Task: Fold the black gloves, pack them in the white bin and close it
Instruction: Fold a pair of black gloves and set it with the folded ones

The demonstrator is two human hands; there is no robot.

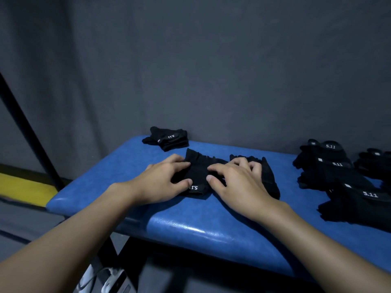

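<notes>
Head view: looking down at a blue padded bench (pixel 211 227) that is standing against a grey wall (pixel 211 70).
Glove being worked: a black glove (pixel 198 169) is lying at the middle of the bench top, its cuff, with a white "5.11" mark, pointing toward the person.
Second glove: another black glove (pixel 269 178) is lying just beside it on the right, partly under the right palm.
Left hand: the left hand (pixel 163 179) is resting flat on the left side of the worked glove, with straight fingers pressing the fabric and the thumb touching the cuff; it is gripping nothing.
Right hand: the right hand (pixel 239 183) is arching over both gloves, its bent fingertips digging into the cloth. Whether it is pinching the fabric or only pressing cannot be told.
Folded bundle: a folded glove bundle (pixel 167 138) is sitting at the bench's far left corner, near the wall and apart from both hands.
Unfolded pile: a glove pile (pixel 338 178) is lying loosely stacked at the bench's right end, well apart from the hands.
Surroundings: a black pole (pixel 27 127) is slanting at the left, with a yellow strip (pixel 23 187) on the floor behind it.
</notes>
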